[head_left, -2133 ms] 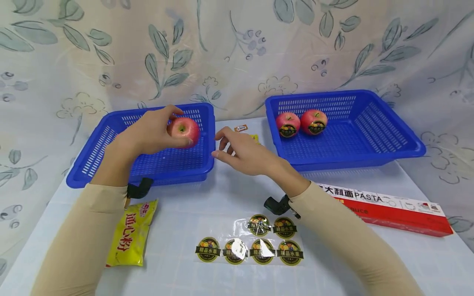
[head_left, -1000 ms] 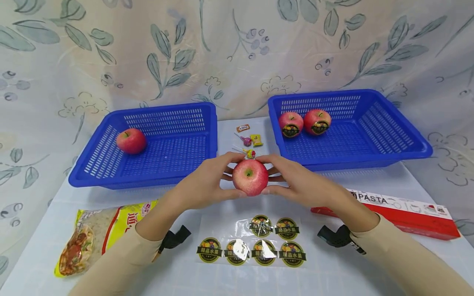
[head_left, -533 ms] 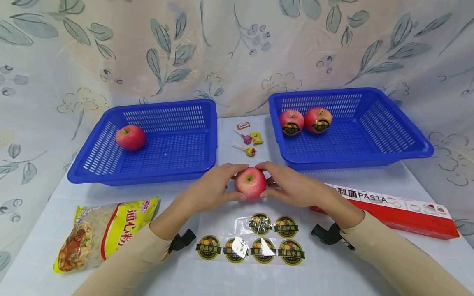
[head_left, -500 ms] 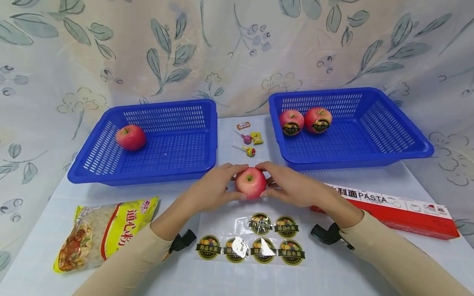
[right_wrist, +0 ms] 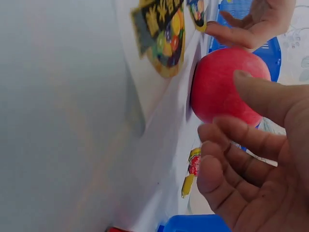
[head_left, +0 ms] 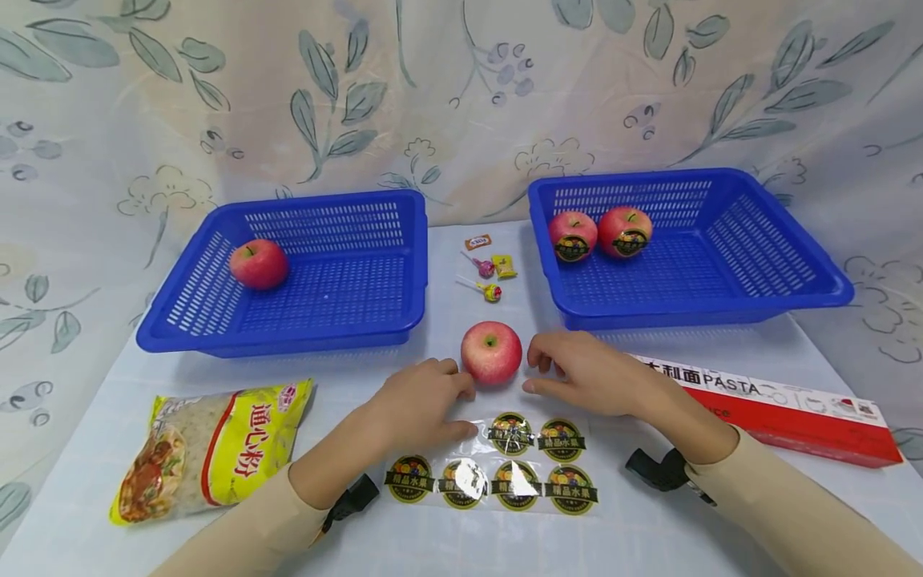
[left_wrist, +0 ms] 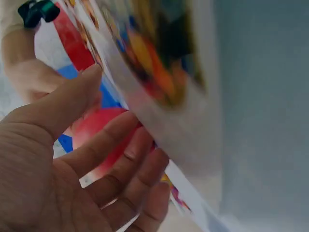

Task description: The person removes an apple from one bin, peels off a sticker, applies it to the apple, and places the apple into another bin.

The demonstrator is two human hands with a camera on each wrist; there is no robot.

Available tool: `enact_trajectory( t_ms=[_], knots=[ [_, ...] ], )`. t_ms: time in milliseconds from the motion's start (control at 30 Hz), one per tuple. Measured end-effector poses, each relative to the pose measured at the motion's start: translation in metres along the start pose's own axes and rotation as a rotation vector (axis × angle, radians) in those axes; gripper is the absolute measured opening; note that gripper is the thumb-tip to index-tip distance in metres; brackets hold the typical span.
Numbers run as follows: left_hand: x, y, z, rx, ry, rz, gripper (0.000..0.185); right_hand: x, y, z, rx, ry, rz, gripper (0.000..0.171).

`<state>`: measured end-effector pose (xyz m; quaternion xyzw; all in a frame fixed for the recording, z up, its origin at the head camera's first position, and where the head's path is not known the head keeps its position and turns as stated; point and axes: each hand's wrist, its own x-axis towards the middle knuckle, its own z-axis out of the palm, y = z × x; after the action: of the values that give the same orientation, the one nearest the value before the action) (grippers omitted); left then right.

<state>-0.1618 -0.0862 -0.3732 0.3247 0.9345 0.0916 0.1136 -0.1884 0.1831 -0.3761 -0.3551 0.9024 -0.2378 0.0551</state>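
On the white tabletop, a red apple [head_left: 491, 353] stands between the two hands, stem up and without a sticker. My left hand [head_left: 421, 405] is just left and in front of it, fingers loosely bent over the corner of the sticker sheet [head_left: 479, 465]. It holds nothing. To the apple's right, my right hand [head_left: 587, 373] hovers near it, fingers relaxed around air. Several round black-and-gold fruit stickers lie on the clear sheet. The right wrist view shows the apple [right_wrist: 227, 87] beyond the thumb, with a gap to the fingertips.
The left blue basket [head_left: 324, 336] holds one plain apple [head_left: 259, 264]. Two stickered apples [head_left: 625, 232] sit in the right blue basket [head_left: 692, 308]. Candies [head_left: 492, 292] lie between the baskets. A yellow pasta bag [head_left: 216, 449] is at left, a red pasta box [head_left: 786, 417] at right.
The left hand carried the apple out of the left basket to the middle, where both hands set it down. Both have since let go, the left drawing back toward the sticker sheet.
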Motion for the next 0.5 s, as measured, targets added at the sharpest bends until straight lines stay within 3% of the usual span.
enact_trajectory(
  t_ms=[133,300,500],
  knots=[
    [-0.002,0.007,0.004,-0.023,-0.005,0.049,0.038,-0.006,-0.004,0.0,0.036,-0.06,-0.089,0.011],
    [0.0,0.011,0.008,0.022,-0.016,0.062,0.044,-0.007,-0.01,0.008,0.069,-0.128,-0.193,0.013],
    [0.003,0.011,0.011,0.024,-0.023,0.082,0.037,-0.002,-0.015,0.019,0.052,-0.149,-0.227,0.013]
  ],
)
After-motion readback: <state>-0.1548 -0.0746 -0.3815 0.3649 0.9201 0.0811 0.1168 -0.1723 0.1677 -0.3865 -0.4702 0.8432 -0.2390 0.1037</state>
